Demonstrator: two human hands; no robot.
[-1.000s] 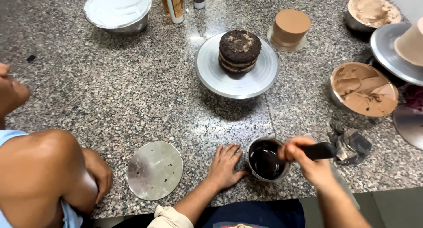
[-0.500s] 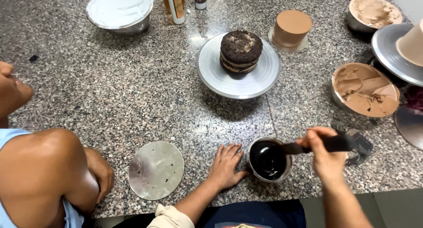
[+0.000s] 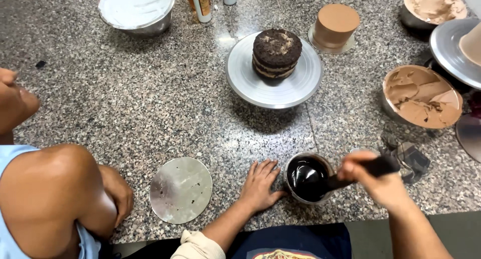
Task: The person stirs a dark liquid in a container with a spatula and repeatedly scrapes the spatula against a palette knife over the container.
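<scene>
Your right hand (image 3: pixel 377 178) is wrapped around the dark handle of a spatula (image 3: pixel 350 174), its blade end dipped into the small metal cup (image 3: pixel 308 178) of glossy dark chocolate glaze. Your left hand (image 3: pixel 260 185) lies flat and spread on the granite counter (image 3: pixel 125 103), fingertips just beside the cup's left wall, bracing more than gripping.

The cup sits at the near edge of the counter, right of centre, straight in line with the turntable (image 3: pixel 273 73) and its naked chocolate layer cake (image 3: pixel 276 52) farther off. It looks light and full of runny, slippery glaze, so it likely tips or skids easily; take it by the outer wall, low down, not the rim. Keep your hold on the spatula well back on the handle, since the dipped end probably drips.

Against half a second ago: your right hand has come in closer over the cup and the handle is more covered by your fingers; the left hand hasn't shifted.

Round silver board (image 3: pixel 181 189) lies left of your left hand. Another person's bare arm (image 3: pixel 55 189) is at the near left. Bowl of light brown frosting (image 3: pixel 422 95) is at right, the white cream bowl (image 3: pixel 136 7) far left.
</scene>
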